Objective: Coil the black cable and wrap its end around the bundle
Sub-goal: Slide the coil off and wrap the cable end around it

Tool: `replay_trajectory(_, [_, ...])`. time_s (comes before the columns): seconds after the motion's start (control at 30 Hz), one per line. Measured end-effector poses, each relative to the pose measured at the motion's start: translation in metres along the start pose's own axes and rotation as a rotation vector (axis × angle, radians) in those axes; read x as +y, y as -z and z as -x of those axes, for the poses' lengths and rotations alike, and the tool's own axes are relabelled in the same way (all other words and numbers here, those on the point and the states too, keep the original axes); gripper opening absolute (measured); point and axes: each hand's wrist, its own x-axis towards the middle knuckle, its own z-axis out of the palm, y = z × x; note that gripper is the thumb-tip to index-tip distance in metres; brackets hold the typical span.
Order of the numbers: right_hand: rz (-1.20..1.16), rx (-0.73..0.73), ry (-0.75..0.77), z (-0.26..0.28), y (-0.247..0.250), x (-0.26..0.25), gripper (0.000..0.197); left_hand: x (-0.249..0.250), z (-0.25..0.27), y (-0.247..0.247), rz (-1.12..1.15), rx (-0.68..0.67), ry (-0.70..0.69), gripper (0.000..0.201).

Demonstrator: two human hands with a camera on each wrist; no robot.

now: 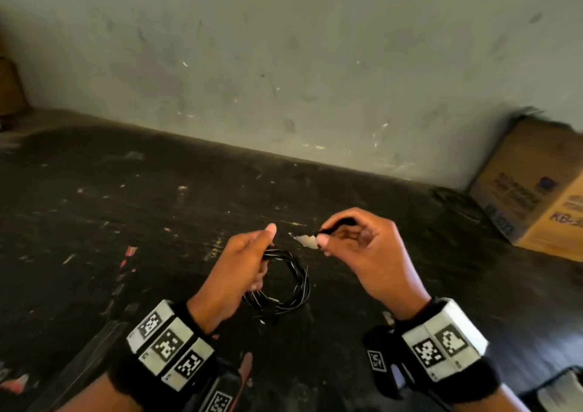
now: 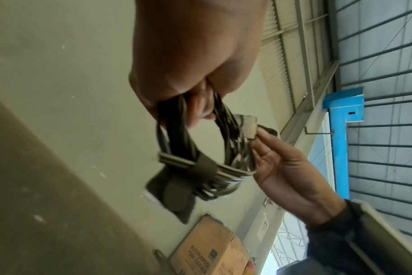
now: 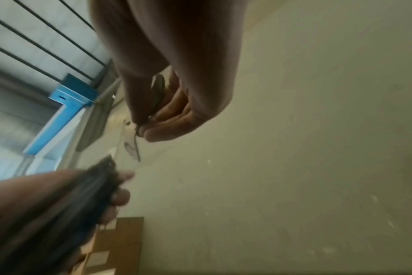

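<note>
L hand (image 1: 239,266) is nearest the body, grip curled round one side of the coiled black cable (image 1: 291,282), so the bundle hangs in the air over the dark desk (image 1: 126,190), not resting on it. In the left wrist view the loops fan out below the fingers (image 2: 198,111), and a dark strap (image 2: 176,182) crosses the bottom of the bundle; can't tell if it's fastened. Just beyond, R hand (image 1: 356,247) pinches the cable's end, thumb and forefinger narrow on a pale plug-like tip (image 1: 304,240); right wrist view is too blurred to add much. Judging by how it drapes: thin, light, soft cable w/ some spring, so loops will likely splay or slip if the L grip loosens. The sheath looks smooth, prob. slippery. Best hold, IMO: keep L hand tight where all loops gather, and take the free end close behind the tip, not on the tip itself, so the tail can be pulled snug round the bundle w/o bending the connector. Further off, a cardboard box (image 1: 536,187) sits at the desk's far right against the wall (image 1: 284,48).
</note>
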Motion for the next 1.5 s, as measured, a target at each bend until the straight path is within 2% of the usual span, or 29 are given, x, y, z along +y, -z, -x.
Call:
replay_trajectory(0.1, [0.015, -0.085, -0.007, 0.002, 0.017, -0.016, 0.013, 0.007, -0.009, -0.013, -0.079, 0.101, -0.092, 0.037])
replay_trajectory(0.2, [0.192, -0.208, -0.011, 0.003, 0.015, -0.016, 0.011, 0.013, -0.014, -0.024, -0.089, 0.101, -0.167, 0.038])
replay_trajectory(0.33, [0.511, -0.105, 0.227, -0.001, 0.007, 0.008, 0.009, 0.017, -0.018, -0.037, -0.189, 0.166, -0.323, 0.043])
replay_trajectory(0.43, [0.63, -0.076, 0.373, -0.003, 0.004, 0.019, 0.009, 0.019, -0.021, -0.042, -0.218, 0.238, -0.402, 0.047])
replay_trajectory(0.57, [0.743, -0.026, 0.532, -0.007, -0.003, 0.019, 0.005, 0.021, -0.022, -0.045, -0.11, 0.241, -0.369, 0.035])
replay_trajectory(0.73, [0.754, 0.004, 0.561, -0.014, -0.004, 0.022, 0.013, 0.024, -0.024, -0.049, -0.028, 0.198, -0.241, 0.033])
replay_trajectory(0.87, [0.759, -0.025, 0.551, -0.017, -0.004, 0.025, 0.012, 0.025, -0.024, -0.048, -0.042, 0.142, -0.284, 0.035])
replay_trajectory(1.0, [0.768, -0.062, 0.549, -0.018, 0.006, 0.027, 0.018, 0.027, -0.027, -0.046, -0.059, 0.171, -0.343, 0.039])
replay_trajectory(1.1, [0.623, -0.032, 0.503, -0.018, 0.01, 0.029, 0.018, 0.025, -0.026, -0.048, -0.156, 0.166, -0.428, 0.038])
replay_trajectory(1.2, [0.275, 0.037, 0.27, -0.019, 0.01, 0.031, 0.013, 0.02, -0.023, -0.05, -0.235, 0.146, -0.458, 0.037])
replay_trajectory(1.3, [-0.019, 0.035, 0.038, -0.015, 0.009, 0.03, 0.013, 0.015, -0.02, -0.049, -0.317, 0.149, -0.493, 0.052])
replay_trajectory(1.37, [-0.196, 0.046, -0.015, -0.011, 0.007, 0.028, 0.014, 0.014, -0.017, -0.05, -0.356, 0.138, -0.531, 0.057])
replay_trajectory(1.5, [-0.353, 0.078, -0.092, -0.005, 0.009, 0.027, 0.019, 0.012, -0.012, -0.052, -0.382, 0.118, -0.566, 0.044])
